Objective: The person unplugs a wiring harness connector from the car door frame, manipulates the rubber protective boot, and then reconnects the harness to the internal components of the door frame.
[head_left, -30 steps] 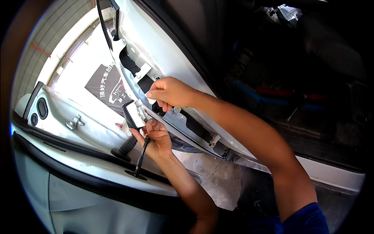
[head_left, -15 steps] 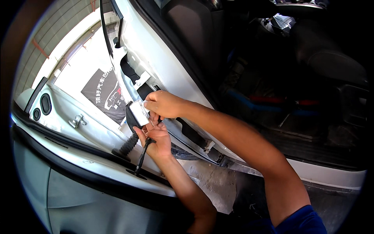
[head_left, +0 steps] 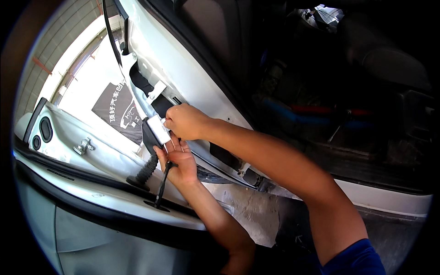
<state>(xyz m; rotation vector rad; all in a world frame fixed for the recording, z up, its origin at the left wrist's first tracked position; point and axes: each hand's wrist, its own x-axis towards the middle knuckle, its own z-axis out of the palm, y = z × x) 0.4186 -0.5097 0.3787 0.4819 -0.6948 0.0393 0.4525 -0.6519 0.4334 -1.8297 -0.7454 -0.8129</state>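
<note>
A white plastic wiring connector (head_left: pixel 159 129) sits in the gap between the vehicle's body and its open door, with a black rubber boot (head_left: pixel 147 167) running from it down to the door. My right hand (head_left: pixel 187 122) is closed at the connector's right side, thumb and fingers pinched on its edge. Below, my left hand (head_left: pixel 179 164) is turned palm up, gripping the connector's lower end between thumb and fingertips, the thumb beside the boot. Some of the fingers' contact is hidden. The black door check strap (head_left: pixel 162 184) passes just beside my left palm.
The white door (head_left: pixel 110 158) with its metal latch striker (head_left: pixel 84 146) stands at the left. A white bracket (head_left: pixel 156 92) sits on the body pillar above my hands. To the right is the dark cabin with a seat (head_left: pixel 215 32). A dark banner (head_left: pixel 117 112) hangs beyond the door.
The view has shifted slightly, so hands and connector appear a little further left. My left fingers have straightened from a curl, and my right hand has closed more tightly.
</note>
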